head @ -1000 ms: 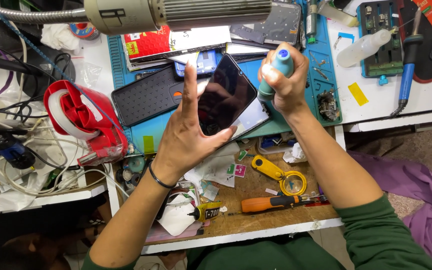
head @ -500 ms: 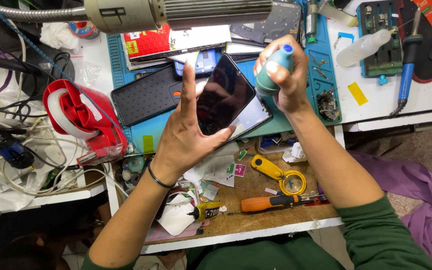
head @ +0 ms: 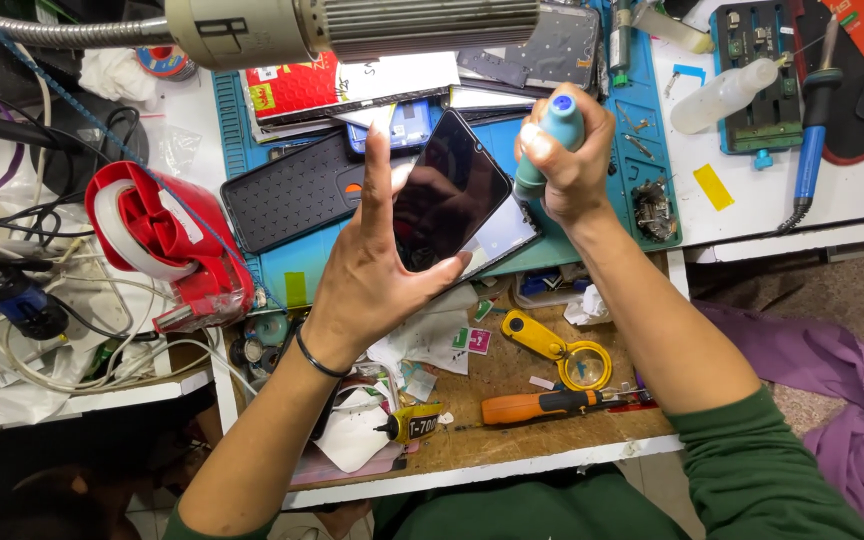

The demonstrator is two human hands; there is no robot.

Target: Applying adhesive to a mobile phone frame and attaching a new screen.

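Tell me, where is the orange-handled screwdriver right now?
The orange-handled screwdriver lies on the wooden shelf near the bottom of the head view, just below the yellow magnifying glass and under the person's right forearm.

Left hand (head: 377, 275) raised, right hand (head: 564, 160) clenched

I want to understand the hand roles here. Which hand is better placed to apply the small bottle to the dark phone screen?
Probably the right hand: it already grips the teal bottle beside the screen's upper edge. The left hand is occupied, holding the phone tilted up.
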